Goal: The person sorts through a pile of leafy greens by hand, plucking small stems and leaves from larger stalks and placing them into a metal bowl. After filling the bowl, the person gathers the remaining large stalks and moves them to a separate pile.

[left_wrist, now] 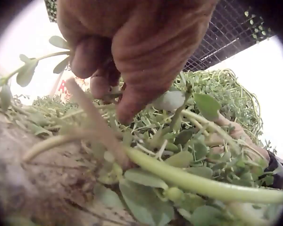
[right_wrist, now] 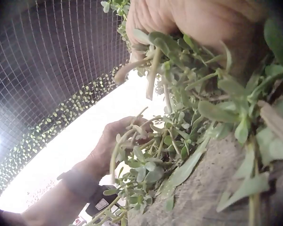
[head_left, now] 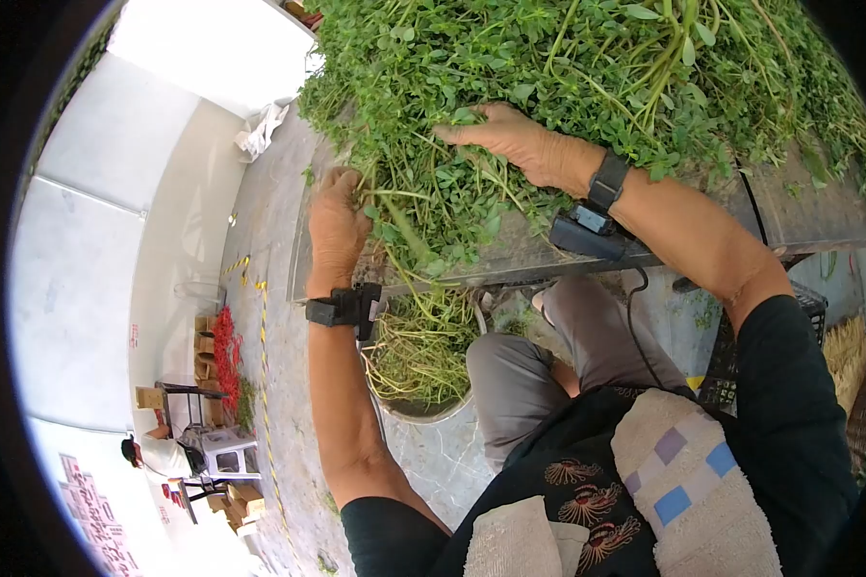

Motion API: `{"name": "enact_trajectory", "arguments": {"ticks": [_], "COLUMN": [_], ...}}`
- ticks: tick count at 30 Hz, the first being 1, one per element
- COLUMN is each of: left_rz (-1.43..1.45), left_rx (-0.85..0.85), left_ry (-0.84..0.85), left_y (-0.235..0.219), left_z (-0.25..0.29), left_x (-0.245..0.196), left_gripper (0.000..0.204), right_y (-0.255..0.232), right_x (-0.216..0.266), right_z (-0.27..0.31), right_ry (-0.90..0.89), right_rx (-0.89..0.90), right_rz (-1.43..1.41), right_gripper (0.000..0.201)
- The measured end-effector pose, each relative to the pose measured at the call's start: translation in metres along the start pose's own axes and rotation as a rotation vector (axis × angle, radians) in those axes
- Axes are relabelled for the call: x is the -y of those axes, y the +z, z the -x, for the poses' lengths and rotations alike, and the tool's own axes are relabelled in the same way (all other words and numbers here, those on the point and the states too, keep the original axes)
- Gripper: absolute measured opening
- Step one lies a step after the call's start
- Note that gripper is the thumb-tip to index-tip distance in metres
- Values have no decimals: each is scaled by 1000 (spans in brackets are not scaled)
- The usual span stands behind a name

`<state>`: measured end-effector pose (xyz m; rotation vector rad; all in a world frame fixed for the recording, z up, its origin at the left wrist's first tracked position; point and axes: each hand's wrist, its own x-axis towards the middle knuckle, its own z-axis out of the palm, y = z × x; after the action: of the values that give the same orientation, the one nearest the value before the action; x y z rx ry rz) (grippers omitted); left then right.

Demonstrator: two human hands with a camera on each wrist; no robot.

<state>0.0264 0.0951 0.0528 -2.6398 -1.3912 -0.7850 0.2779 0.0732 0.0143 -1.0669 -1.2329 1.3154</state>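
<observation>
A big heap of leafy green purslane (head_left: 510,58) covers the table (head_left: 520,258) before me. At the heap's left edge, my left hand (head_left: 337,226) has its fingers curled down. Its thumb and fingertips pinch a thin purslane stem in the left wrist view, where a thick pale stem (left_wrist: 188,181) crosses in front. My right hand (head_left: 524,144) reaches into the near side of the heap, thumb pointing left. From the right wrist view, that hand (right_wrist: 203,23) grips several leafy stems (right_wrist: 167,56) under its palm; its fingertips are hidden by leaves.
Below the table edge, between my left arm and knees, a round basin (head_left: 428,416) holds loose stems (head_left: 423,351). Straw-coloured bristles (head_left: 845,361) stand at the right. Far left, a person (head_left: 164,452) sits near a red pile (head_left: 226,356) and a white stool (head_left: 233,460).
</observation>
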Motion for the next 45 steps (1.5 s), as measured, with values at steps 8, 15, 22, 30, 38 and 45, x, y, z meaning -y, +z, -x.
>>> {"name": "enact_trajectory", "arguments": {"ticks": [8, 15, 22, 30, 38, 45], "left_rz": [136, -188, 608, 1249, 1258, 1383], "left_rx": [123, 88, -181, -228, -195, -180], "left_ry": [-89, 147, -313, -421, -499, -557], "left_y": [3, 15, -25, -56, -38, -25], "left_z": [-3, -15, -41, -40, -41, -43], "left_x": [-31, -22, -10, -14, -43, -67], "left_gripper": [19, 25, 19, 11, 13, 15], "right_y": [0, -2, -2, 2, 6, 8], "right_x": [-1, 4, 2, 14, 37, 34], "right_z": [-1, 2, 2, 7, 24, 20], "right_ry": [5, -11, -5, -44, -92, -76], "right_rx": [4, 78, 31, -59, 156, 34], "right_rz": [-10, -13, -37, 74, 18, 29], "right_gripper": [71, 73, 79, 59, 51, 63]}}
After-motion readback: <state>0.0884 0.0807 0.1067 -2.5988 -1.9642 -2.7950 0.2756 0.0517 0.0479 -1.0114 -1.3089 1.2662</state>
